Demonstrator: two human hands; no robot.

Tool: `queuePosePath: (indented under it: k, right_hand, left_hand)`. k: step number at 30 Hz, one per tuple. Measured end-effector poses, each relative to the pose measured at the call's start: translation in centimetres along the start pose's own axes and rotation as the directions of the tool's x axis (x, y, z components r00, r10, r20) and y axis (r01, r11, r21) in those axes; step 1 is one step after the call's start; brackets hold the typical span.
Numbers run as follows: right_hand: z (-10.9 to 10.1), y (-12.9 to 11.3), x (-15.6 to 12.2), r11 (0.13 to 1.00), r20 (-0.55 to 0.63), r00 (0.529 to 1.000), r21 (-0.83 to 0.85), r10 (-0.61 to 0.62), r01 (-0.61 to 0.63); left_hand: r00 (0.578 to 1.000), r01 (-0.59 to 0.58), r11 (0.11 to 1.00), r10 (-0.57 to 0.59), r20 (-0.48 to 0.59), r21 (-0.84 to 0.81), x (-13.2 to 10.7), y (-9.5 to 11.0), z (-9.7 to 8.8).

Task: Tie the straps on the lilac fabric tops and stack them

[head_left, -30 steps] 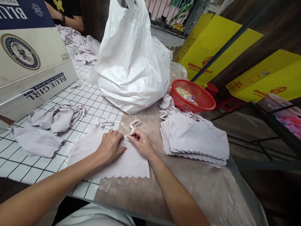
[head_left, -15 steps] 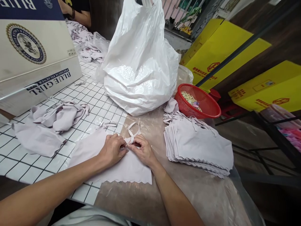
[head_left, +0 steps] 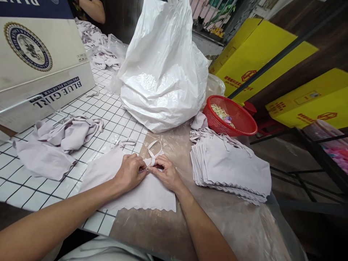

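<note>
A pale pinkish-grey camisole (head_left: 154, 195) lies flat before me, its wavy-cut hem toward my body and a looped strap (head_left: 155, 148) standing up at the far edge. My left hand (head_left: 131, 169) is closed at the top edge, thumb and fingers pinching the cloth by the base of the strap. Right against it, my right hand (head_left: 164, 173) pinches the same spot from the other side. A thin light-coloured bit shows between the fingertips, too small to name. To the right lies a neat stack of matching camisoles (head_left: 231, 159).
Crumpled garments (head_left: 62, 141) lie at left beside a large carton (head_left: 46, 72). A full white plastic bag (head_left: 163, 79) stands behind my hands. A red basket (head_left: 241, 121) holds pale elastic-like loops. Yellow boxes (head_left: 266, 54) stand at right. Another person's arm (head_left: 94, 10) shows at the back.
The view has shifted slightly. Both hands stay at the same spot on the camisole, with only tiny finger movement. The other person's arm at the back has moved up.
</note>
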State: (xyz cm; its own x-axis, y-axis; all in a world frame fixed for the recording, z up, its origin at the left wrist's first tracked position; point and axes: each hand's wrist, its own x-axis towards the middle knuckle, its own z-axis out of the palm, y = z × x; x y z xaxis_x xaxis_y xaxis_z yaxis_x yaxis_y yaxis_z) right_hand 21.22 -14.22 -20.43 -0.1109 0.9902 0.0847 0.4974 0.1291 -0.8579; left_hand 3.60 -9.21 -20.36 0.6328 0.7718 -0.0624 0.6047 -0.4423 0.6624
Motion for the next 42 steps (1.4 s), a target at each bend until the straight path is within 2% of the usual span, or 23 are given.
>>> queuePosePath:
  k: [12, 23, 30, 34, 38, 40, 42]
  right_hand:
    - [-1.2, 0.2, 0.2, 0.998, 0.089, 0.995, -0.047, -0.038, 0.043]
    - [-1.4, -0.5, 0.1, 0.977, 0.109, 0.988, -0.170, -0.112, 0.129]
    - [-2.3, -1.1, 0.0, 0.959, 0.203, 0.974, -0.242, -0.100, 0.149]
    - [-2.5, -1.2, 0.0, 0.988, 0.191, 0.981, -0.141, -0.026, 0.054]
    - [-2.0, -1.4, 0.1, 0.988, 0.152, 0.982, 0.093, 0.110, -0.125]
    - [-1.5, -1.6, 0.2, 0.933, 0.167, 0.964, 0.264, 0.205, -0.244]
    - [-1.2, -2.2, 0.4, 0.839, 0.184, 0.940, 0.425, 0.289, -0.341]
  left_hand:
    - [1.000, -0.006, 0.999, 0.005, -0.009, -0.033, 0.0, 0.2, -0.2]
    - [1.000, -0.013, 0.998, 0.013, -0.004, -0.062, 0.0, 0.2, -0.2]
    - [1.000, -0.029, 0.996, 0.030, 0.008, -0.086, 0.0, 0.1, -0.2]
    - [0.999, -0.051, 0.992, 0.052, 0.000, -0.113, -0.1, 0.1, 0.0]
    - [0.997, -0.081, 0.990, 0.082, 0.007, -0.114, -0.1, 0.3, 0.4]
    - [0.995, -0.094, 0.991, 0.095, 0.008, -0.096, -0.1, 0.2, 0.6]
    - [0.994, -0.106, 0.991, 0.107, 0.007, -0.078, -0.1, 0.1, 0.7]
